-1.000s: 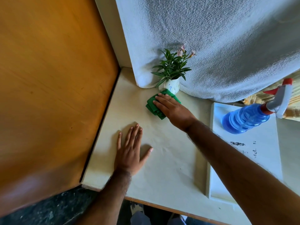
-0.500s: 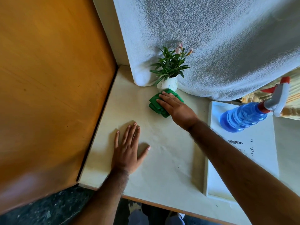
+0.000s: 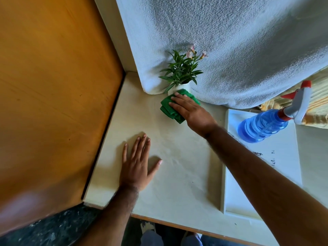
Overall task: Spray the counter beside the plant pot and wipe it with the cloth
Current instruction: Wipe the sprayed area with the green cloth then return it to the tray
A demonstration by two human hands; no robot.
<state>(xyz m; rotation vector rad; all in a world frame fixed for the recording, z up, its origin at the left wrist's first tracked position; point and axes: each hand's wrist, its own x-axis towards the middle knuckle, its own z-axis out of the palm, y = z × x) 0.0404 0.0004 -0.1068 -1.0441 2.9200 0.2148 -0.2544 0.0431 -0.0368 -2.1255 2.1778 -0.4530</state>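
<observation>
A folded green cloth (image 3: 168,108) lies on the cream counter (image 3: 179,162), right in front of a small white plant pot (image 3: 179,87) with green leaves and pink flowers. My right hand (image 3: 192,112) presses flat on the cloth, fingers stretched toward the pot. My left hand (image 3: 137,164) rests palm down on the counter nearer to me, fingers spread, holding nothing. A blue spray bottle (image 3: 262,125) with a white and red trigger stands on a white tray (image 3: 284,157) to the right.
A white textured towel (image 3: 230,41) hangs behind the pot and touches the counter. An orange wooden panel (image 3: 53,86) borders the counter on the left. The counter's front edge (image 3: 195,228) runs near my legs.
My right hand has shifted the green cloth slightly to the right along the pot's base. My left hand has stayed flat on the counter.
</observation>
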